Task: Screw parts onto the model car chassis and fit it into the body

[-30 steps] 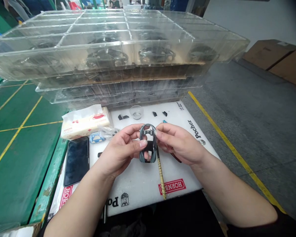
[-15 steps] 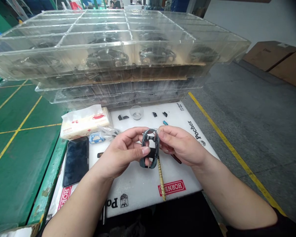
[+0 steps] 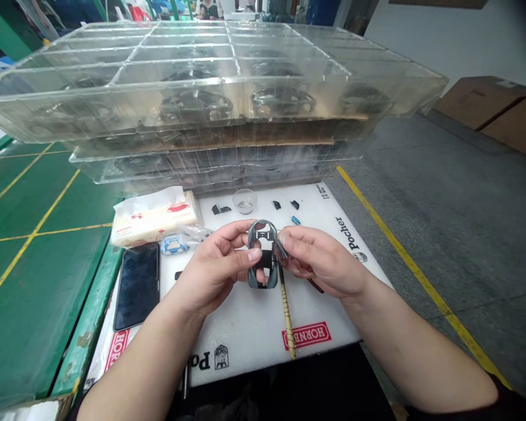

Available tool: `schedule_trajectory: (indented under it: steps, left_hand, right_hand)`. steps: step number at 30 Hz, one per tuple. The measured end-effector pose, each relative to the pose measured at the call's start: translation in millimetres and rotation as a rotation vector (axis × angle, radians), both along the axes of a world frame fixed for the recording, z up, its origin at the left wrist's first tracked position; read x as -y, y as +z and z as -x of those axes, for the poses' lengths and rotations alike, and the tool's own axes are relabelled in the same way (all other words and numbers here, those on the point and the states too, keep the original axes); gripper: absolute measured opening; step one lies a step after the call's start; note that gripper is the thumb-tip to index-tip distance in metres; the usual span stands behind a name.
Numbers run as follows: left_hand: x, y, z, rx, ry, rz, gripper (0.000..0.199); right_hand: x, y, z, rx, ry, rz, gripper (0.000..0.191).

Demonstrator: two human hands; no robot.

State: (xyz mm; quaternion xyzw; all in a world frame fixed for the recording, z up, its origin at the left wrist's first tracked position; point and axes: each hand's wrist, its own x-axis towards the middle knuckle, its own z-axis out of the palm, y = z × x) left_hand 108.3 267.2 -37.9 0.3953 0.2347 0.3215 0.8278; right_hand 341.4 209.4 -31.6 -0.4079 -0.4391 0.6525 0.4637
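A dark grey model car body shell (image 3: 269, 282) with open windows is upright in my left hand (image 3: 223, 263), the thumb on its middle and fingers behind. Just right of the shell, my right hand (image 3: 319, 257) pinches a small dark piece (image 3: 282, 250) between thumb and fingers. Below the hands lies a tool with a yellow wrapped handle (image 3: 289, 321); its upper end is partly hidden. Beyond them on the white foam board (image 3: 241, 333) are a small clear cup (image 3: 245, 202), several small dark parts (image 3: 276, 205) and a small blue piece (image 3: 295, 220).
Stacked clear divided trays (image 3: 241, 131) holding dark car shells stand behind the board. A tissue pack (image 3: 155, 219), a blue and white packet (image 3: 173, 245) and a phone (image 3: 137, 286) lie at left. Cardboard boxes (image 3: 482, 99) sit on the floor at back right.
My left hand has moved the shell slightly up and left. The small dark piece in my right hand now shows, with a gap between it and the shell's upper right side.
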Motion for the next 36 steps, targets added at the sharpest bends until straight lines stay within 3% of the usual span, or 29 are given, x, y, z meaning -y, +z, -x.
schedule_trajectory:
  steps: [9, 21, 28, 36]
  left_hand:
    - [0.7, 3.2, -1.3, 0.022, 0.037, 0.013, 0.051]
    - [1.0, 3.5, -2.5, 0.028, 0.013, 0.067, 0.051]
    - [0.7, 5.5, -2.4, 0.067, 0.017, 0.104, 0.051]
    - [0.0, 7.0, 0.3, 0.123, -0.02, 0.153, 0.051]
  right_hand:
    - [-0.3, 3.3, -0.2, -0.028, -0.019, 0.032, 0.052]
    - [0.0, 0.6, 0.4, 0.035, -0.052, -0.074, 0.043]
    - [0.2, -1.3, 0.4, 0.002, -0.025, -0.014, 0.055]
    - [0.5, -1.5, 0.7, 0.102, -0.068, -0.127, 0.051]
